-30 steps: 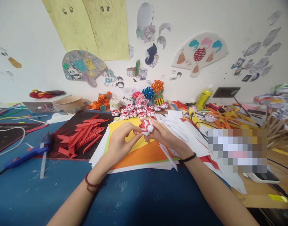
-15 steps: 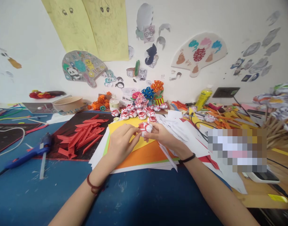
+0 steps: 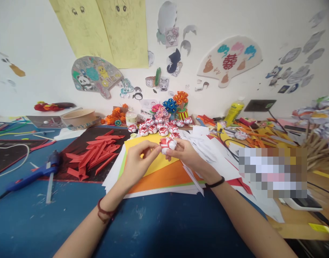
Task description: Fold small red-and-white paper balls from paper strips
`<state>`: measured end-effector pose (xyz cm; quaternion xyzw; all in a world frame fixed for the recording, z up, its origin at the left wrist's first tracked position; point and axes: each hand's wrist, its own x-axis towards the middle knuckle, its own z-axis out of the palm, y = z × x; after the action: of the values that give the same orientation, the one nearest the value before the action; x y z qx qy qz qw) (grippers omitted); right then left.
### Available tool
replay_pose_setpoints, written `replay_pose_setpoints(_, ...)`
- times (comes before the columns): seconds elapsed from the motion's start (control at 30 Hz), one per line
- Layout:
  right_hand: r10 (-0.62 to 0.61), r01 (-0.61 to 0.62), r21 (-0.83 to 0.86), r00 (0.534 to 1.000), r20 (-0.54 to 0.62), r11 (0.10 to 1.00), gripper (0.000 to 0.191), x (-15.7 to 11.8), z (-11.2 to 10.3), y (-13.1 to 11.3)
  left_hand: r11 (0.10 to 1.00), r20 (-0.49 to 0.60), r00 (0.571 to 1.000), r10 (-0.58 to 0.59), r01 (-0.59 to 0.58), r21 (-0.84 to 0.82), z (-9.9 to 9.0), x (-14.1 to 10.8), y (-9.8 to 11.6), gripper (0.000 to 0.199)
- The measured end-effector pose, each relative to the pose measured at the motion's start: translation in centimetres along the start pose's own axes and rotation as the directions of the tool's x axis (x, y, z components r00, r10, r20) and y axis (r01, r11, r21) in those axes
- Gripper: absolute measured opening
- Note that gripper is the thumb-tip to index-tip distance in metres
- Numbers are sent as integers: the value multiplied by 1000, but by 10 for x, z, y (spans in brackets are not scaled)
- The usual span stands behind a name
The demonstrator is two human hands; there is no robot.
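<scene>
A red and white folded paper flower (image 3: 168, 144) is held up over a stack of coloured paper sheets (image 3: 153, 179). My right hand (image 3: 188, 154) grips it from the right, with the thumb on the near side. The fingers of my left hand (image 3: 140, 159) pinch at the flower's left edge. Behind it stand several similar red and white paper flowers (image 3: 143, 130) in rows. To the left, several folded red paper strips (image 3: 96, 154) lie in a pile on a dark mat (image 3: 73, 141).
A blue glue gun (image 3: 38, 173) rests on the blue tabletop at the left. White paper scraps (image 3: 204, 147) lie to the right, with a black cable (image 3: 226, 141) beyond. A shallow bowl (image 3: 78, 118), a yellow bottle (image 3: 234, 111) and small flower bouquets (image 3: 180, 102) stand along the wall.
The paper flower has turned slightly in my hands and shows more of its red band. My left fingers have shifted from a spread pose to a pinch at its left edge.
</scene>
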<state>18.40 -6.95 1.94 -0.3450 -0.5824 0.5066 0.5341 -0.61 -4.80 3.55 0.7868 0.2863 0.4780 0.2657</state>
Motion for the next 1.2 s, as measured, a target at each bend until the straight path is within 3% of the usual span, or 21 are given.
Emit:
replay_pose_setpoints(0.1, 7, -7, 16, 999, 40, 1000, 43, -1, -3, -2, 943, 151, 971, -187, 220, -251, -3, 5, 6, 24)
replay_pose_setpoints(0.2, 11, -12, 16, 998, 59, 1000, 43, -1, -5, -3, 913, 205, 955, -213, 269, -307, -5, 6, 6, 23)
replay_pose_setpoints(0.37, 4, -5, 8, 997, 78, 1000, 41, 0, -5, -1, 959, 169, 974, -154, 189, -213, -3, 4, 2, 23)
replay_pose_setpoints(0.6, 4, -4, -2, 997, 73, 1000, 38, 0, -5, 3, 992, 60, 994, 86, -91, 92, 1, -2, 1, 18)
replay_pose_setpoints(0.8, 27, -27, 0, 996, 81, 1000, 51, -2, -5, -4, 999, -2, 999, 41, -41, -26, -4, 1, -4, 20)
replay_pose_setpoints(1.03, 36, -37, 5, 992, 121, 999, 60, -4, -7, -6, 986, 25, 991, 129, -131, 102, -7, 2, 1, 14)
replay_pose_setpoints(1.2, 111, -112, -1, 982, 155, 994, 75, -4, -9, -11, 974, 83, 982, 168, -179, 142, -8, 1, -1, 16)
